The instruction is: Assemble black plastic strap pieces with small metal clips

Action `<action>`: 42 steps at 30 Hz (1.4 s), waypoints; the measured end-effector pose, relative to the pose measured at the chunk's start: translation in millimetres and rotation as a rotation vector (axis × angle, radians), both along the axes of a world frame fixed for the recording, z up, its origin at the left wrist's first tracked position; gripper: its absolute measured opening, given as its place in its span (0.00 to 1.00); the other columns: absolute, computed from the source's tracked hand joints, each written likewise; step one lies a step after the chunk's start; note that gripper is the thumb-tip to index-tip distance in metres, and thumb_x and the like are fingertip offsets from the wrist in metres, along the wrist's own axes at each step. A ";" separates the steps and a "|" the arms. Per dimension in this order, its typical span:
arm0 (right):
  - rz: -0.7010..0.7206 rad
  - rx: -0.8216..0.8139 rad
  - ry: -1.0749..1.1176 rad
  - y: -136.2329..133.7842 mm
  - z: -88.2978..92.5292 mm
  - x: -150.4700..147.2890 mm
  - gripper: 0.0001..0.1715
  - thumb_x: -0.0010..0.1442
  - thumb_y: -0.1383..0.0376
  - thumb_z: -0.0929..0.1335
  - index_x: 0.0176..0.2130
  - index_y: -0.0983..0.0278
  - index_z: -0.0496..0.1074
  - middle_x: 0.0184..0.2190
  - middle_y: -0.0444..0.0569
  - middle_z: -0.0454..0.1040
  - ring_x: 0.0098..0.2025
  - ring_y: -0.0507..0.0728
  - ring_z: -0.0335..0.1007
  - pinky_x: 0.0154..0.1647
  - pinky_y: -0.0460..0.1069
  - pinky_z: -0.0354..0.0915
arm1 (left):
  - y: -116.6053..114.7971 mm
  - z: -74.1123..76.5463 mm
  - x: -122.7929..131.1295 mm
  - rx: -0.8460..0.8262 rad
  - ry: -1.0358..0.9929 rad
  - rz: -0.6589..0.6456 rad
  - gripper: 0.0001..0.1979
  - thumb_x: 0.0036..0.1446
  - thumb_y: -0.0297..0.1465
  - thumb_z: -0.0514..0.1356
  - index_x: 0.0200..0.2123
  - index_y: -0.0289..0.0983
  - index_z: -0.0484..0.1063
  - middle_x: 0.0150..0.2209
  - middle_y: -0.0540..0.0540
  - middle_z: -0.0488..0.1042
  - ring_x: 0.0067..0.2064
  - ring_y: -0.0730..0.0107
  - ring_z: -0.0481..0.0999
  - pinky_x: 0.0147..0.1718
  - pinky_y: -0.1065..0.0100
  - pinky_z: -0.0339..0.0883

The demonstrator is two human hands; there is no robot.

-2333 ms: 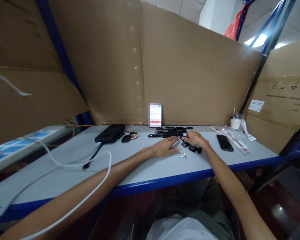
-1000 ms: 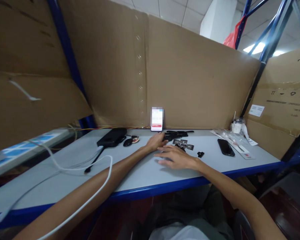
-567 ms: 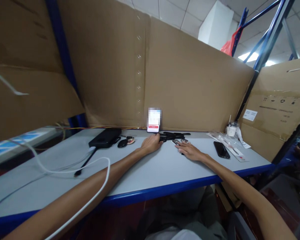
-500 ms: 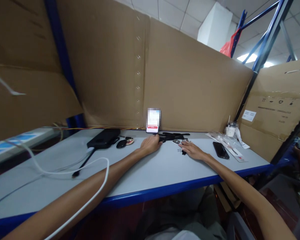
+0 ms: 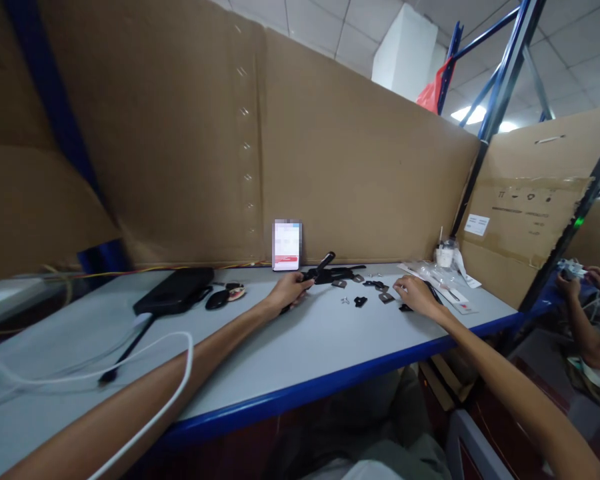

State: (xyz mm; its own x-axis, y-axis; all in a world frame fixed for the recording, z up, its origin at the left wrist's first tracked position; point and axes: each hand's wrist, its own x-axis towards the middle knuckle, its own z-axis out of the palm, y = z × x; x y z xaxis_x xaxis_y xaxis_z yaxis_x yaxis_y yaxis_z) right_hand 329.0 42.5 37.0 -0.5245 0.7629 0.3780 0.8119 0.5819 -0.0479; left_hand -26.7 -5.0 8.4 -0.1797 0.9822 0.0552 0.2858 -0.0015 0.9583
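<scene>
Lower left of frame: a white cable [image 5: 147, 353] loops over my left forearm and runs off along the table [image 5: 290, 353]. Further in, a black pouch [image 5: 173, 291] lies flat, with a dark key fob [image 5: 216, 300] just beside its right end. Centre: a phone [image 5: 287, 245] stands upright against the cardboard wall [image 5: 360, 153]. Just below it, my left hand [image 5: 287, 290] is closed around the lower end of a black strip [image 5: 321, 264]. The strip's free end is tilted up and to the right, clear of the table and close to the pile of black strips [image 5: 341, 273] behind it. Judgement: the strip looks light and thin, and stiff enough to hold its line unsupported. A pinch at one end seems adequate, though the smooth surface could slip in the fingers. Right of centre: small flat pieces [image 5: 360, 301] are scattered loose on the table, apart from one another. My right hand [image 5: 417, 295] rests palm down beside them, fingers curled over a small dark piece. I cannot tell whether the hand grips anything. Beyond it lie clear plastic sleeves [image 5: 453, 297] and a small white bottle [image 5: 444, 254] at the wall. Far right edge: a co-worker's hands [image 5: 573, 283] at the next bench, well apart from mine.
</scene>
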 end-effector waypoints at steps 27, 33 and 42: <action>-0.035 -0.307 0.564 70.3 10.2 -69.5 0.14 0.63 0.65 0.63 0.40 0.65 0.77 0.34 0.49 0.81 0.37 0.55 0.77 0.38 0.46 0.70 | -18.7 -2.3 17.4 -0.083 -0.605 0.014 0.09 0.59 0.28 0.61 0.31 0.38 0.61 0.19 0.57 0.61 0.15 0.83 0.55 0.14 0.78 0.44; -0.073 -0.086 0.452 62.8 -8.2 -102.2 0.18 0.68 0.65 0.60 0.46 0.63 0.78 0.39 0.50 0.82 0.42 0.56 0.78 0.44 0.47 0.67 | -23.7 -3.1 20.9 -0.057 -0.487 -0.011 0.10 0.59 0.31 0.62 0.30 0.38 0.61 0.19 0.57 0.62 0.15 0.83 0.56 0.13 0.78 0.44; 0.045 -0.032 0.106 32.5 -12.9 -107.7 0.19 0.68 0.65 0.62 0.49 0.58 0.79 0.45 0.51 0.82 0.46 0.59 0.77 0.46 0.48 0.62 | -26.7 1.6 25.0 -0.083 -0.480 -0.026 0.09 0.63 0.30 0.59 0.30 0.38 0.62 0.19 0.56 0.62 0.15 0.83 0.55 0.13 0.78 0.44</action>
